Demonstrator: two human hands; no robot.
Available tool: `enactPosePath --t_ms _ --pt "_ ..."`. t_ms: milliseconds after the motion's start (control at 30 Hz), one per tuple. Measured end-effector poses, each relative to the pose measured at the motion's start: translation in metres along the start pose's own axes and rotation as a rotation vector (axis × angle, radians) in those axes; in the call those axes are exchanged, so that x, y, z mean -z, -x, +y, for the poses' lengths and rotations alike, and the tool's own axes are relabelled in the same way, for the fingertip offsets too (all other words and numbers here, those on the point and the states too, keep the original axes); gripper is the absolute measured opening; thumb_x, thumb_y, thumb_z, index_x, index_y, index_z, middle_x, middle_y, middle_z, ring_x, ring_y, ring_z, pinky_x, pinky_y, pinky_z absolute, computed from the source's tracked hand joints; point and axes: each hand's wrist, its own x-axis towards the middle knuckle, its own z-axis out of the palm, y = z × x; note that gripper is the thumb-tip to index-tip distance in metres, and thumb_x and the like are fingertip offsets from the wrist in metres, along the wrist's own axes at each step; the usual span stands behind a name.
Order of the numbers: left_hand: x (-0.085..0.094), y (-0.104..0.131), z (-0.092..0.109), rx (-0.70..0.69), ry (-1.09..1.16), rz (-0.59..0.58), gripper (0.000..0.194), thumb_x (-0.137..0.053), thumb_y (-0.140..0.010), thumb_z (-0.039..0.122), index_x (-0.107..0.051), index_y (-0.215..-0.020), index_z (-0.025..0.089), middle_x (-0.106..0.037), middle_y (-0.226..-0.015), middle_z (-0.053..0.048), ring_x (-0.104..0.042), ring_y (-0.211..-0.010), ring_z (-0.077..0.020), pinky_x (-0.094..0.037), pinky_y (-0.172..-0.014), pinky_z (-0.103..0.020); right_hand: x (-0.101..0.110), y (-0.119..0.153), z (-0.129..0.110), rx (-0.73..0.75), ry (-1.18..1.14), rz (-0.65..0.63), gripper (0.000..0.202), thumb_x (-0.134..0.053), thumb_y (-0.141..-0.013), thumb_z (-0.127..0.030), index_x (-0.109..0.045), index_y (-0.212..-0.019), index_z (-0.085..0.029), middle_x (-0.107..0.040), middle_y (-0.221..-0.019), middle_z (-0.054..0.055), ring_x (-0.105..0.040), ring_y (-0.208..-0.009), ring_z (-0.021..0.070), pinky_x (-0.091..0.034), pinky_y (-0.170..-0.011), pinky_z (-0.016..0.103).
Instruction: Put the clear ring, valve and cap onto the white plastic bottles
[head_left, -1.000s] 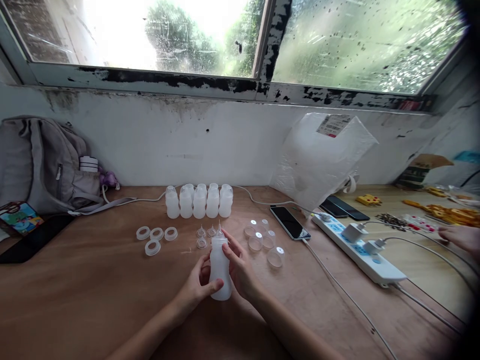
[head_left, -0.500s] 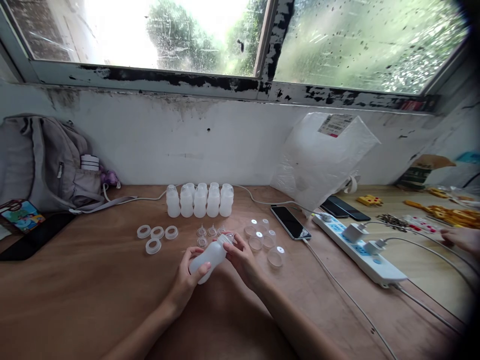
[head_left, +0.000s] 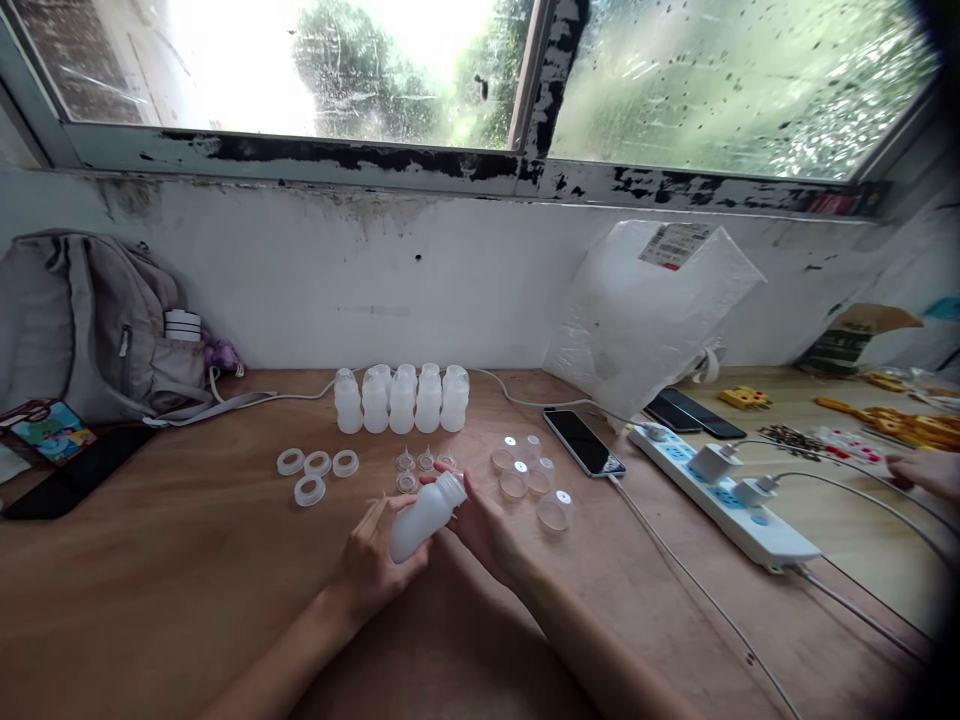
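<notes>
One bottle (head_left: 420, 525), tilted neck-up over the surface (head_left: 187, 590), kinda between the rings (head_left: 309, 501) and caps (head_left: 554, 522). Wrapped snug in the left hand (head_left: 375, 550), with the right hand (head_left: 480, 530) bent at the neck, can't really tell if pinching. Teats (head_left: 406, 484) just beyond, more bottles (head_left: 403, 405) lined up by the wall (head_left: 322, 275), plus a phone (head_left: 583, 442).

Left hand (head_left: 379, 555) grips tilted bottle (head_left: 420, 520), right hand (head_left: 484, 530) at its neck; 4 rings (head_left: 309, 490) lie to the left.
</notes>
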Motion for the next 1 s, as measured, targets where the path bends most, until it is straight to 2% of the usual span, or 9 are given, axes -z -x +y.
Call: enactPosePath --t_ms 167,267,333,500,667,767,833,933,1000 --pt "0.0 -0.004 0.001 0.144 0.037 0.139 0.034 -0.063 -0.062 0.03 -0.056 -0.095 0.025 -0.059 -0.093 -0.004 -0.053 -0.089 -0.0249 -0.038 -0.081 -0.033 0.002 -0.002 -0.006 -0.06 -0.062 -0.06 0.043 -0.044 -0.078 -0.051 -0.055 -0.104 -0.019 -0.055 -0.108 0.008 -0.049 -0.101 0.0209 -0.037 -0.084 0.034" --pt "0.005 -0.008 0.002 0.203 0.061 0.19 0.036 -0.064 -0.061 0.032 -0.055 -0.095 0.024 -0.059 -0.095 -0.004 -0.053 -0.09 -0.0248 -0.039 -0.081 -0.033 0.005 -0.002 -0.007 -0.066 -0.098 -0.022 0.039 -0.045 -0.078 -0.048 -0.057 -0.1 -0.019 -0.057 -0.105 0.008 -0.049 -0.102 0.0212 -0.037 -0.085 0.036" --pt "0.007 -0.01 0.002 0.253 0.16 0.136 0.035 -0.062 -0.063 0.035 -0.053 -0.095 0.022 -0.059 -0.093 -0.005 -0.055 -0.085 -0.0231 -0.042 -0.073 -0.03 0.007 -0.002 -0.007 -0.035 -0.11 0.011 0.031 -0.051 -0.076 -0.042 -0.059 -0.095 -0.019 -0.058 -0.101 0.008 -0.05 -0.1 0.0216 -0.037 -0.085 0.037" --pt "0.007 -0.011 0.004 0.465 0.525 -0.252 0.036 -0.04 -0.076 0.046 -0.05 -0.094 0.016 -0.057 -0.073 -0.004 -0.054 -0.053 -0.0149 -0.038 -0.04 -0.021 0.005 -0.001 -0.006 0.061 -0.049 -0.003 0.032 -0.062 -0.068 -0.025 -0.057 -0.1 -0.019 -0.057 -0.103 0.006 -0.051 -0.098 0.0202 -0.036 -0.085 0.034" --pt "0.002 -0.005 0.004 0.211 0.156 -0.105 0.04 -0.064 -0.06 0.037 -0.054 -0.096 0.022 -0.06 -0.093 -0.004 -0.056 -0.084 -0.0217 -0.043 -0.075 -0.03 0.011 -0.005 0.002 0.096 0.176 0.187 0.017 -0.065 -0.068 -0.03 -0.058 -0.077 -0.017 -0.058 -0.078 0.002 -0.053 -0.075 0.0158 -0.041 -0.07 0.029" --pt "0.0 -0.003 0.005 0.209 0.135 -0.13 0.048 -0.069 -0.055 0.032 -0.053 -0.099 0.024 -0.059 -0.096 -0.004 -0.054 -0.087 -0.022 -0.042 -0.077 -0.031 0.012 -0.006 0.005 0.152 0.334 0.318 0.019 -0.067 -0.065 -0.032 -0.057 -0.072 -0.017 -0.054 -0.067 -0.001 -0.05 -0.066 0.0143 -0.039 -0.062 0.026" --pt "-0.001 -0.004 0.008 0.349 0.3 -0.24 0.045 -0.065 -0.06 0.036 -0.051 -0.1 0.021 -0.058 -0.09 -0.005 -0.056 -0.076 -0.0195 -0.045 -0.063 -0.028 0.008 -0.004 0.002 0.155 0.3 0.276 0.022 -0.066 -0.066 -0.032 -0.058 -0.082 -0.019 -0.057 -0.072 0.0 -0.051 -0.07 0.0157 -0.039 -0.064 0.027" --pt "0.0 -0.004 0.014 0.549 0.616 -0.414 0.037 -0.052 -0.071 0.041 -0.048 -0.098 0.016 -0.056 -0.08 -0.005 -0.054 -0.061 -0.0151 -0.041 -0.045 -0.022 0.002 0.001 -0.004 0.069 0.107 0.084 0.031 -0.062 -0.069 -0.029 -0.057 -0.098 -0.019 -0.06 -0.09 0.005 -0.053 -0.085 0.0196 -0.041 -0.072 0.03" --pt "0.0 -0.003 0.017 0.56 0.631 -0.409 0.036 -0.05 -0.072 0.042 -0.049 -0.096 0.015 -0.054 -0.072 -0.003 -0.053 -0.057 -0.014 -0.039 -0.041 -0.021 0.001 0.001 -0.005 0.033 0.06 0.058 0.028 -0.062 -0.069 -0.028 -0.059 -0.093 -0.016 -0.062 -0.091 0.008 -0.054 -0.088 0.0208 -0.04 -0.074 0.031"
